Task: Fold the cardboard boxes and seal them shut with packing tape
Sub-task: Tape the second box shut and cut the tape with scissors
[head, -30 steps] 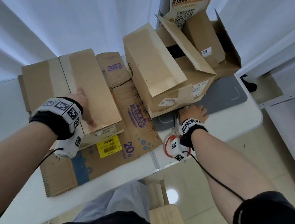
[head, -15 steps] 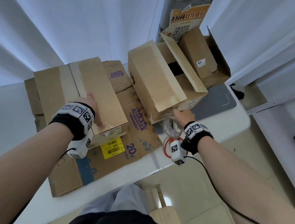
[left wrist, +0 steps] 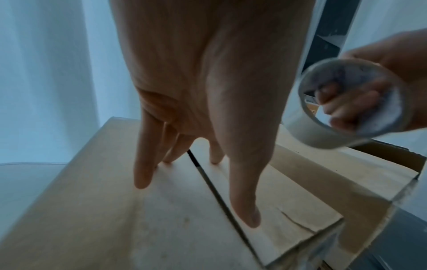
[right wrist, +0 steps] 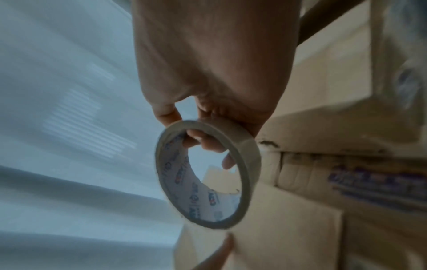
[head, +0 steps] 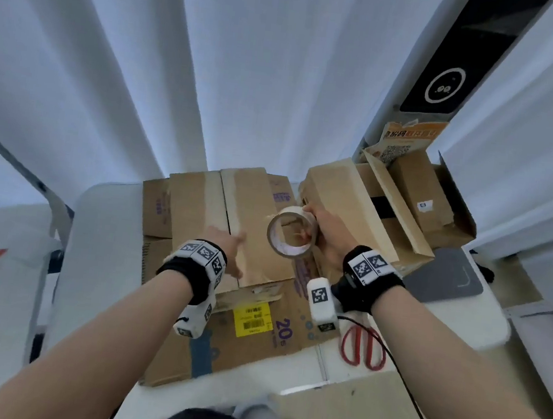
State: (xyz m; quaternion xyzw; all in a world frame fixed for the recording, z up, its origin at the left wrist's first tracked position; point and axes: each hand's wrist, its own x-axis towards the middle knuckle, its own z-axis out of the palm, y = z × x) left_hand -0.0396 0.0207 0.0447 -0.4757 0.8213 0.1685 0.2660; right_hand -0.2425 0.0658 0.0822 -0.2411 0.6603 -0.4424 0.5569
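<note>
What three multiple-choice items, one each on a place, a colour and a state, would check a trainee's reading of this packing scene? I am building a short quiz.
1. Where do the scissors lie?
A on the table, near the right forearm
B inside an open box
C in the left hand

2. What colour are the scissors' handles?
A blue
B red
C black

3. How is the tape roll held?
A lying on the table
B right hand grips it, fingers through the core
C pinched by the left hand

Key: 1 A, they lie on the white tabletop; 2 B, red loops; 3 B, the wrist view shows fingers through the roll.
</note>
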